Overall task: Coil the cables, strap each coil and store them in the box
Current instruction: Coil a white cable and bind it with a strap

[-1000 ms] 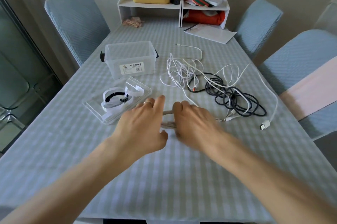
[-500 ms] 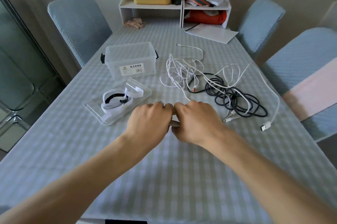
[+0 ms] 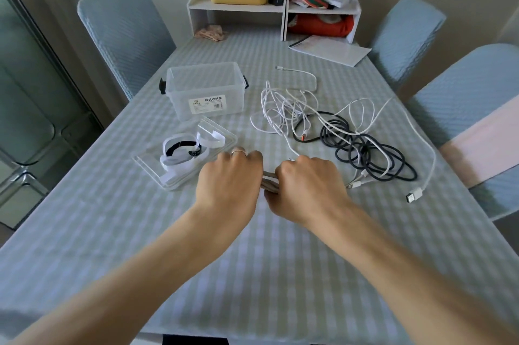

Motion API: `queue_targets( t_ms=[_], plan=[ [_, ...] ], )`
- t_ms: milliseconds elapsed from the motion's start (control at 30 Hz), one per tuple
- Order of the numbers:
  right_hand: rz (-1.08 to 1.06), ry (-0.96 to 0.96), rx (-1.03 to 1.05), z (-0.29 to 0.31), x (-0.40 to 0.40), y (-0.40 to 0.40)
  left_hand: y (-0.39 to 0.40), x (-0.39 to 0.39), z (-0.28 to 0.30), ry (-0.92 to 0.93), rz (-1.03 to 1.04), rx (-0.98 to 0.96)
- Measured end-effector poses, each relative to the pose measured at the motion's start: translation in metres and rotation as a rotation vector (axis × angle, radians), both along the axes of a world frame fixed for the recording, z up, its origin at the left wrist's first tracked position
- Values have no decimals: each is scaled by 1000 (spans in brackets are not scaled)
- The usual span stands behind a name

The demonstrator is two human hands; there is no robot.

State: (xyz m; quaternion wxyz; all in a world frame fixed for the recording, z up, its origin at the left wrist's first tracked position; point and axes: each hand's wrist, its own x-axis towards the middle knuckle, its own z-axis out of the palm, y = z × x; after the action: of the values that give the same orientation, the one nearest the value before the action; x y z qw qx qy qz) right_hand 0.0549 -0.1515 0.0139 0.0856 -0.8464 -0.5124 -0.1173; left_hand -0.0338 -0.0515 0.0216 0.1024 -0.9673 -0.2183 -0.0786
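My left hand (image 3: pixel 229 179) and my right hand (image 3: pixel 307 184) sit side by side at the table's middle, fingers curled down, both gripping a small bundle of grey-white cable (image 3: pixel 270 181) that shows only in the gap between them. To the right lies a tangle of white cables (image 3: pixel 283 108) and a loose black cable (image 3: pixel 365 153). A white USB plug (image 3: pixel 414 195) lies at the far right. The clear storage box (image 3: pixel 205 91) stands open behind my left hand. Its lid (image 3: pixel 224 134) lies flat in front of it, holding white and black straps (image 3: pixel 182 152).
The checked tablecloth (image 3: pixel 252 260) covers the table. Blue-covered chairs (image 3: pixel 123 35) stand at the left and right sides. A white shelf unit (image 3: pixel 283 7) with a yellow bin stands at the far end, and papers (image 3: pixel 331 49) lie before it.
My fingers were stretched out over the cable a second ago; both hands have since curled closed around the bundle and drawn close together.
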Motion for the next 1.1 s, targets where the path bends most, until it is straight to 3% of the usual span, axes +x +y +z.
queue_targets(
  t_ms=[167,600,800,933,1100],
  plan=[
    [30,-6,-20,0,-9,2,2,-6,-13,-201,13,-50],
    [133,-120,-36,-6,-15,18,23,-25,-26,-204,-73,40],
    [167,57,-7,-2,-20,23,30,-31,-29,-240,-15,-2],
    [90,296,-27,-1,-22,28,33,-30,-29,-269,-7,26],
    [95,356,-30,-4,-23,30,28,-24,-24,-173,-25,100]
  ],
)
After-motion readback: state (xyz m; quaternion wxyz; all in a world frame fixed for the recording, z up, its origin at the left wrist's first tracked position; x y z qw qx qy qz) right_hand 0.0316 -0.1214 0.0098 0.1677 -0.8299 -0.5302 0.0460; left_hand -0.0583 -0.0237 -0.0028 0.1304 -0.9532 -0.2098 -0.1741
